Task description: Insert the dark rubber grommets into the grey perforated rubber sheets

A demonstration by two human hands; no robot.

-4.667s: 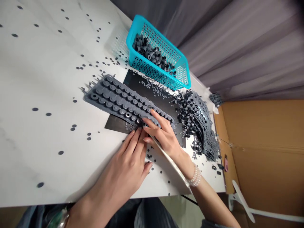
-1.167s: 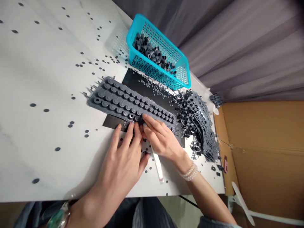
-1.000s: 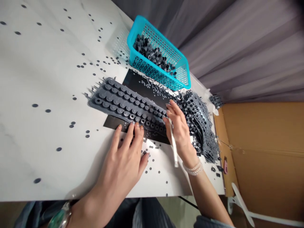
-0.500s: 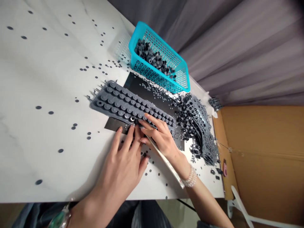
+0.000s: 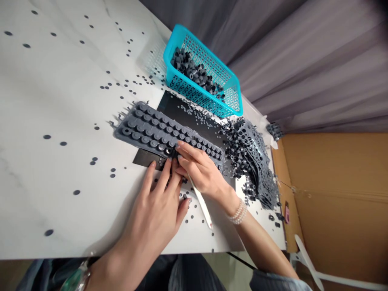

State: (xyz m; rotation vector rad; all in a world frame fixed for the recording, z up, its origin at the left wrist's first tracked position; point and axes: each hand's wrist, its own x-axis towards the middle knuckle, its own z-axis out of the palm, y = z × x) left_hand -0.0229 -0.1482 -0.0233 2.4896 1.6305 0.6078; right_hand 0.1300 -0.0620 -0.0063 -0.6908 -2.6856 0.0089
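Note:
A dark grey moulded rubber sheet [image 5: 148, 126] with rows of round raised caps lies slantwise on a black mat [image 5: 145, 158]. My left hand [image 5: 159, 202] rests at its near edge, fingers stretched out and fingertips on the rim. In my right hand [image 5: 198, 167] is a slim white pen-like tool [image 5: 201, 204], gripped between thumb and fingers. The tool's lower end is hidden by my fingers, close to the near row of caps. One ring-like cap [image 5: 168, 150] there shows a pale centre, just beyond my left fingertips.
A turquoise basket [image 5: 203, 95] of small grey rubber pieces stands behind the sheet. To the right, punched rubber sheets [image 5: 254, 149] are heaped among loose pieces. Small dark discs are scattered over the white table [image 5: 66, 89]. A pink-handled cutter [image 5: 286, 213] lies at the right edge.
My right hand has shifted slightly left, and the white tool has swung to a steeper angle, its rear end moving left. My left hand stays in place.

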